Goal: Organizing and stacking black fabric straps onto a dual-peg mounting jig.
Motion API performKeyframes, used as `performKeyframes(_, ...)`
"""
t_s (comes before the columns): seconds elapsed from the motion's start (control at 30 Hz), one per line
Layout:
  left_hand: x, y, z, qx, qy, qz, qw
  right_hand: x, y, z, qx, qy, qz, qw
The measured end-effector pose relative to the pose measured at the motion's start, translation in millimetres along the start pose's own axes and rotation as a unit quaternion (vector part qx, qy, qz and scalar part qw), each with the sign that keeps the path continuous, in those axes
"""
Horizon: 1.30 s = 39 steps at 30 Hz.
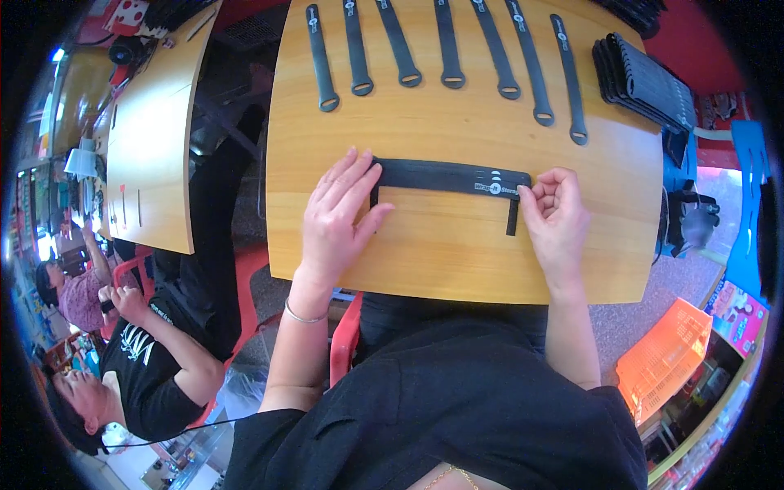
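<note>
A wide black strap (445,177) with white print near its right end lies crosswise on the wooden table (425,253) before me. Two narrow black strips stick out toward me from beneath it, one at each end; the right-hand strip (512,217) shows more fully. My left hand (336,214) is open, its fingers stretched out and their tips at the strap's left end. At the other end, my right hand (555,208) is closed, thumb and forefinger pinching the corner of the strap and the other fingers curled in.
Several black straps with looped ends, such as this one (451,49), lie in a row along the table's far side. A stack of black straps (645,82) sits at the far right. An orange crate (665,359) stands lower right. Other people sit at left near another table (155,155).
</note>
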<state>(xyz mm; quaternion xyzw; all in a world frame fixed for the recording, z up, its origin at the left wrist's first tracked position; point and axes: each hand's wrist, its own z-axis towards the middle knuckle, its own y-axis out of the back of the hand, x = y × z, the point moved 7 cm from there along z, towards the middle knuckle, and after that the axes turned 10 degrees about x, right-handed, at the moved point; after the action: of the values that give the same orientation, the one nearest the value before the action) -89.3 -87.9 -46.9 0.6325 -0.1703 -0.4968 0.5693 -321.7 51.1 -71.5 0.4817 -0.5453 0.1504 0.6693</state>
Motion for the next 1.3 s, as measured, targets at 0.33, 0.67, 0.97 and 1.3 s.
performKeyframes(0.33,-12,-19,-2,0.106,0.003,0.058,0.993,0,0,-2,0.003,-0.001,-0.002,1.0)
performKeyframes(0.67,-85,-54,23,0.178,-0.096,0.066,0.977,2,1,-1,0.024,-0.001,0.003,1.0)
performKeyframes(0.97,-105,-70,34,0.169,-0.1,0.065,0.978,10,8,-3,0.034,0.013,-0.162,0.986)
performKeyframes(1.3,-124,-80,38,0.172,-0.095,0.089,0.977,9,64,48,-0.102,0.179,-0.277,0.939)
